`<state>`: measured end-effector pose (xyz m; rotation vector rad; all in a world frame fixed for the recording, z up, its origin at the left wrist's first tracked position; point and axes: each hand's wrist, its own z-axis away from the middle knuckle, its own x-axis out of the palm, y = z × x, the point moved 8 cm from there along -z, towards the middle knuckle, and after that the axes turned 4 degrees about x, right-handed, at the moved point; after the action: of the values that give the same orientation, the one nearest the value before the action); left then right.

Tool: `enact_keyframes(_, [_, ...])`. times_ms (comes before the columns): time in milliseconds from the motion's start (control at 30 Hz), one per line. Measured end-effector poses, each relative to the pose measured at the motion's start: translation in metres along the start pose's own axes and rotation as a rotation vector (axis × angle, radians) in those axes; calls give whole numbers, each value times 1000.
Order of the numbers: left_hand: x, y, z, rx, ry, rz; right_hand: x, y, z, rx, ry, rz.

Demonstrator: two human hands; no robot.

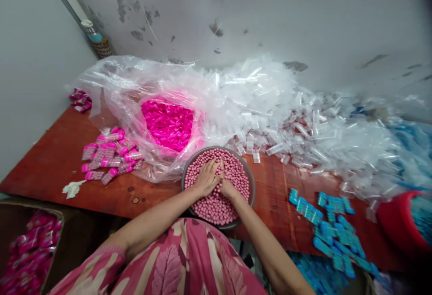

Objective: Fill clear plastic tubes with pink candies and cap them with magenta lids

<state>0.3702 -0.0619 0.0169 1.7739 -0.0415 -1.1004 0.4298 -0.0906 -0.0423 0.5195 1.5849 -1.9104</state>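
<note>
A round grey basin (252, 182) full of small pink beads (236, 169) stands at the table's front edge, close to my body. My left hand (207, 178) rests on the beads, palm down, with its fingers stretched toward the upper right. Beside it, touching it, my right hand (227, 187) reaches into the beads; its fingers are partly hidden by the left hand and the beads, so what they hold cannot be made out. Behind the basin lies an open clear bag with bright pink caps (168, 124). Left of it are bead-filled tubes with pink caps (110, 155).
Clear empty tubes (270, 137) are heaped along the wall to the right. Blue-capped tubes (334, 227) lie at the front right beside a red bucket (398, 223). A box of pink packets (33, 250) stands lower left. A white scrap (72, 189) lies on the table (60, 151).
</note>
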Motion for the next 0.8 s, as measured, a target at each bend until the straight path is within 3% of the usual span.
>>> enact_keyframes(100, [-7,-2,2,2,-26,10,-24,-8,9,-48,38,-35])
enact_keyframes(233, [-34,-3,11,37,62,-6,-47,-11,25,-44,29,-3])
enact_keyframes(300, [-42,-6,19,24,73,-30,-56,-15,33,-34,84,49])
enact_keyframes(500, [-30,-9,31,-33,-33,-130,-75,-29,41,7,267,90])
enact_keyframes(667, [-18,-7,24,-63,-55,-142,-134,4,9,189,502,220])
enact_keyframes(800, [-23,2,21,-19,-25,-36,-160,37,-45,213,417,324])
